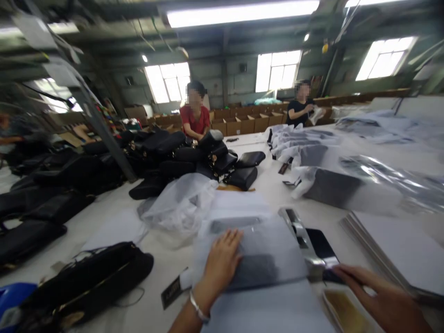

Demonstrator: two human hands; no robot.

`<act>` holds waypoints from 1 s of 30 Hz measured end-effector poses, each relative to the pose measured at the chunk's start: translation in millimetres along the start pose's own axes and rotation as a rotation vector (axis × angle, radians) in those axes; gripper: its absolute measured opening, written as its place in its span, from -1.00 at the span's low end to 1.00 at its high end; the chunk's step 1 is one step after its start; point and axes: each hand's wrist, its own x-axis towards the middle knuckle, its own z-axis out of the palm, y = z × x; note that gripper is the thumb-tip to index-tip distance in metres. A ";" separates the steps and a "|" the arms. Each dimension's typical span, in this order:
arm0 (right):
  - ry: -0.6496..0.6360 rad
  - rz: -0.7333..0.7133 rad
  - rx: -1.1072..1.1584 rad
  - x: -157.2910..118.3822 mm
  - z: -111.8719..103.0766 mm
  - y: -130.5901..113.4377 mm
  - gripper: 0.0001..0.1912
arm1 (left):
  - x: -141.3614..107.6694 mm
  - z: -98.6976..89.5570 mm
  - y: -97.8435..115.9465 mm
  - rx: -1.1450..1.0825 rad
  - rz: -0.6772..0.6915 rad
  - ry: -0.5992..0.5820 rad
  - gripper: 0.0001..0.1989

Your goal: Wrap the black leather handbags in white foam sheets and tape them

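Note:
My left hand [224, 259] lies with its fingers spread on a translucent plastic bag [287, 240], and a dark flat item shows through the plastic. White sheets [267, 307] lie under the bag. At the lower right, my right hand [364, 282] is wrapped round the dark handle of a metal tape dispenser [298, 236], just right of the bag. A black tag [170, 292] sticks out to the left of my left wrist. Below the dispenser is a small tray [347, 310] with something yellowish in it.
Black bags [166, 143] are piled at the left and centre. One black bag [100, 277] lies at the lower left. Wrapped bags [333, 185] and a stack of white sheets [398, 249] are on the right. Two people stand across the table, before cardboard boxes [246, 124].

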 end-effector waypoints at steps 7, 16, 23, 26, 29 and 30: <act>-0.553 -0.326 0.355 120.3 2.8 -127.3 -0.82 | 11.9 -23.0 -32.8 -0.179 -0.013 0.035 -0.35; -0.982 -0.675 0.218 216.0 127.5 -204.6 -0.83 | 30.0 -29.9 -73.5 -0.532 0.049 0.029 -0.20; -1.017 -0.873 -0.214 229.4 157.1 -237.0 -0.81 | 37.7 -28.3 -90.5 -0.717 0.059 0.003 -0.13; -0.950 -0.855 -0.252 232.0 160.0 -239.4 -0.64 | 38.0 -28.4 -88.1 -0.701 0.026 0.024 -0.09; -0.916 -0.773 -0.315 240.0 165.7 -228.3 -0.37 | 37.6 -28.4 -85.3 -0.691 0.000 0.026 -0.05; -0.924 -0.740 -0.306 243.6 168.0 -221.1 -0.32 | 37.4 -28.2 -85.1 -0.685 0.002 0.027 -0.06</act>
